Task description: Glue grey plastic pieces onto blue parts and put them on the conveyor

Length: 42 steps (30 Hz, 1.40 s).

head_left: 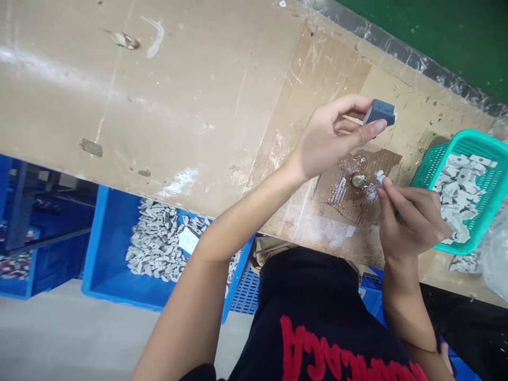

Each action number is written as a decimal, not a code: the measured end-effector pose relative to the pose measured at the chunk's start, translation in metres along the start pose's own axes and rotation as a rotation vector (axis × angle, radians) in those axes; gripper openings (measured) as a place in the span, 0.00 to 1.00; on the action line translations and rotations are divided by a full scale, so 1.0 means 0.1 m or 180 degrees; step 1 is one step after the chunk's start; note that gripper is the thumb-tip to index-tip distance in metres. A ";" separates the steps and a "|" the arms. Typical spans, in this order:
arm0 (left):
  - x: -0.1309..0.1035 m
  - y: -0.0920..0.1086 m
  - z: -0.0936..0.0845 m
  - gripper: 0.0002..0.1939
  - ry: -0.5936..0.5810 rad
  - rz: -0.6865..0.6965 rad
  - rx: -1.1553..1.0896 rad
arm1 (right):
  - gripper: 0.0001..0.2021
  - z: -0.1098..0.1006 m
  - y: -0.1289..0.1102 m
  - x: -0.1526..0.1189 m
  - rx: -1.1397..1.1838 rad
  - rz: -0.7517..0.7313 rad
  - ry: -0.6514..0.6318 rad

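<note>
My left hand (329, 132) is raised over the table, thumb and fingers closed on a dark grey-blue block (381, 111). Lower and to the right, my right hand (410, 219) pinches a small light-grey piece (379, 178) between thumb and forefinger. Close to that piece, a small round dish or cap (358, 180) with a shiny, wet-looking surface sits on a stained brown cardboard sheet (391, 159). Beside my right hand stands a green plastic basket (426, 164) holding many small grey-white pieces (460, 185).
A worn tan table (190, 100) stretches to the left. Below its near edge, a blue bin (115, 288) holds a heap of grey pieces (154, 243). Clear plastic bags (496, 264) lie beside the basket at the right. Green floor (448, 37) shows beyond the far edge.
</note>
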<state>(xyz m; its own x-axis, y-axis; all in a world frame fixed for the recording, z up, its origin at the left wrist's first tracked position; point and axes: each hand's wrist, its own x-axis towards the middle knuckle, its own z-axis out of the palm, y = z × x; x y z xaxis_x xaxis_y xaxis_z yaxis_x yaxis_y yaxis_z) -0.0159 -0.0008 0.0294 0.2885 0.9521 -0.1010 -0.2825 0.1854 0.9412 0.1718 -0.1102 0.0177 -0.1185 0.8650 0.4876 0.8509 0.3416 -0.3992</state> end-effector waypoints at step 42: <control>-0.21 -0.29 0.22 0.09 -0.0611 -0.0338 -0.0103 | 0.23 -0.18 -0.19 0.26 0.1000 0.0742 0.0173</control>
<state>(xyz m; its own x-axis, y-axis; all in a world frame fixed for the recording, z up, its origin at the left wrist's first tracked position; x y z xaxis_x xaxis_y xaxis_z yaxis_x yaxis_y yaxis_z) 0.0063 -0.0312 0.0116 0.4861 0.8638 -0.1328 -0.2698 0.2928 0.9173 0.1619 -0.1005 0.0520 0.0937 0.9148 0.3928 0.6528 0.2414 -0.7180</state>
